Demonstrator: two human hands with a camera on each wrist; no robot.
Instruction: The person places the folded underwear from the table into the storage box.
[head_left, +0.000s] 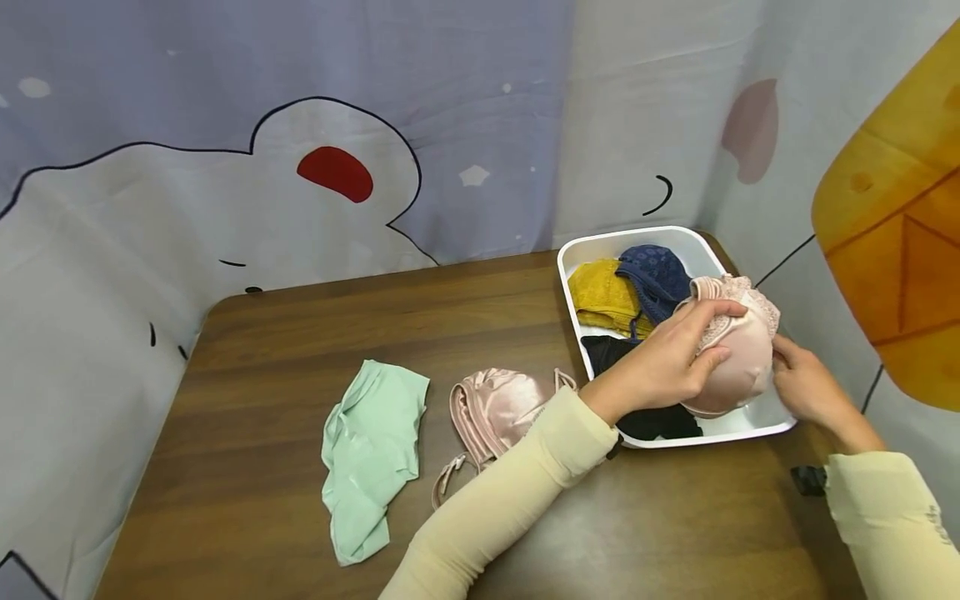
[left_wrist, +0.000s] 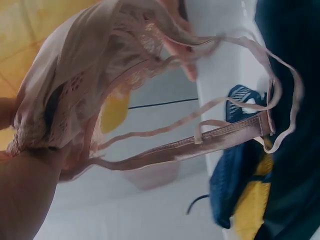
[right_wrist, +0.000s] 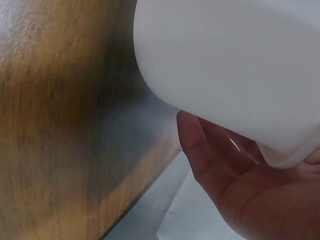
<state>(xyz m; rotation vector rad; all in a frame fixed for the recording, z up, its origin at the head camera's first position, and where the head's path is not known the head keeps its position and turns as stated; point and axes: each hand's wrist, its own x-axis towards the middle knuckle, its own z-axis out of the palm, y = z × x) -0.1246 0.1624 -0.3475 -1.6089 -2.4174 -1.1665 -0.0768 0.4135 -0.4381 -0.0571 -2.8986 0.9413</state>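
Note:
A pale pink bra (head_left: 738,371) with lace trim is pinched in my left hand (head_left: 671,358), held up over the right part of a white plastic bin (head_left: 633,442). In the left wrist view, the bra's thin straps (left_wrist: 150,132) and band dangle in loops. My right hand (head_left: 813,387) is at the bin's right edge. As the right wrist view shows, its curled fingers (right_wrist: 192,132) grip the bin at the rim, with the fingers against the outside wall; the thumb is mostly hidden. Inside the bin lie yellow (head_left: 603,292), navy (head_left: 656,279) and black folded garments (head_left: 600,354).
A second, satiny pink bra (head_left: 502,408) lies on the wooden table (head_left: 247,417) left of the bin, partly behind my left sleeve. Further left is a mint green garment (head_left: 375,450). A printed curtain (head_left: 480,125) hangs behind the table and along its right side.

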